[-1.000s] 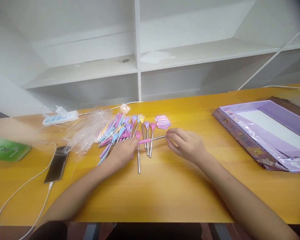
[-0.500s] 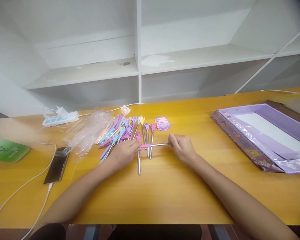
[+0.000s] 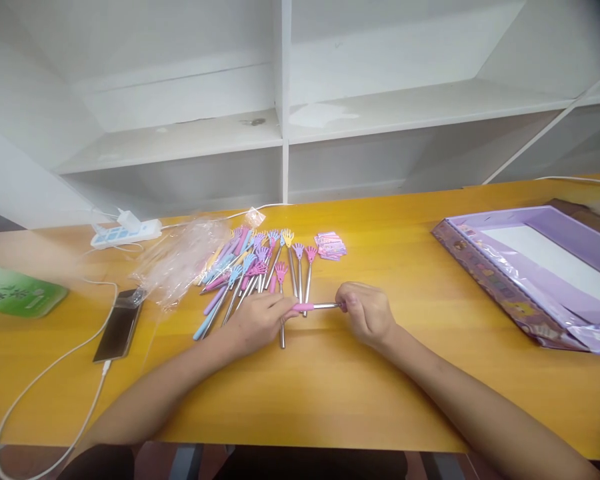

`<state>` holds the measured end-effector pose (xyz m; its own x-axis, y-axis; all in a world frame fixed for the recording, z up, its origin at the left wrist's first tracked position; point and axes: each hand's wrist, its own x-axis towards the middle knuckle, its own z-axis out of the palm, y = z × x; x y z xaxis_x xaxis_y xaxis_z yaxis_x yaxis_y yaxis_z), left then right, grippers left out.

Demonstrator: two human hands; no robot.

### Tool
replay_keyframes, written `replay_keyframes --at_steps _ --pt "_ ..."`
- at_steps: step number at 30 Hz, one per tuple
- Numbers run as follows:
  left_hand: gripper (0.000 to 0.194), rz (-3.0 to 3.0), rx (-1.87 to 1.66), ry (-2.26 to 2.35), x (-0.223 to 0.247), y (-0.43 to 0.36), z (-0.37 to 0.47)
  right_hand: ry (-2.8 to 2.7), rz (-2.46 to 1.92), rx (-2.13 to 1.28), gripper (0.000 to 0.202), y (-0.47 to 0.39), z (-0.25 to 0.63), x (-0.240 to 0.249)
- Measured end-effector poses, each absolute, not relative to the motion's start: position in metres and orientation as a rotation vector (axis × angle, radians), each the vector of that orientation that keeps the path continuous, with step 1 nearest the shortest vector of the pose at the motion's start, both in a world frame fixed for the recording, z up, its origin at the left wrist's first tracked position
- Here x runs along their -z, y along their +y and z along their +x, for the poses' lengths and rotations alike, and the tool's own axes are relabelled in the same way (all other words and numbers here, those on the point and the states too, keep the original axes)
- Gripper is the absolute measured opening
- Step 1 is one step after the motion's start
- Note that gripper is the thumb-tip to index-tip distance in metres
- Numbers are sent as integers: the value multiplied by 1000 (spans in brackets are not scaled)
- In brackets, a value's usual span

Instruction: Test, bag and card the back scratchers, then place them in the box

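Observation:
Between my two closed hands lies a telescopic back scratcher (image 3: 304, 307), held roughly level just above the table. My left hand (image 3: 260, 320) is wrapped round its pink grip. The fingers of my right hand (image 3: 367, 312) close on the far end of its metal rod, and that end is hidden in them. Under and behind my left hand is a loose pile of back scratchers (image 3: 249, 262) with small hand-shaped heads in pink, blue, purple and yellow. Several lie apart along the pile's right side, one pink-headed scratcher (image 3: 281, 272) reaching closest to me.
Small pink printed cards (image 3: 331, 245) lie stacked behind my hands. Crumpled clear plastic bags (image 3: 177, 260), a phone (image 3: 119, 327) on a white cable, a power strip (image 3: 127, 233) and a green package (image 3: 20, 293) are leftward. A purple box (image 3: 485, 273) stands right; white shelves (image 3: 285, 133) rise behind.
My hands have come closer together and a little nearer to me, and less of the metal rod shows between them. The view has shifted slightly.

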<state>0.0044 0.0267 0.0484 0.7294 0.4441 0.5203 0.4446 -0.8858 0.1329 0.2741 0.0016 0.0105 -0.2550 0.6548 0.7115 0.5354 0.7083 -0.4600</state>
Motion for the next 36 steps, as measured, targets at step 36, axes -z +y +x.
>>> replay_keyframes --at_steps 36 --pt "18 -2755 68 -904 -90 12 -94 -2579 -1226 134 29 -33 352 -68"
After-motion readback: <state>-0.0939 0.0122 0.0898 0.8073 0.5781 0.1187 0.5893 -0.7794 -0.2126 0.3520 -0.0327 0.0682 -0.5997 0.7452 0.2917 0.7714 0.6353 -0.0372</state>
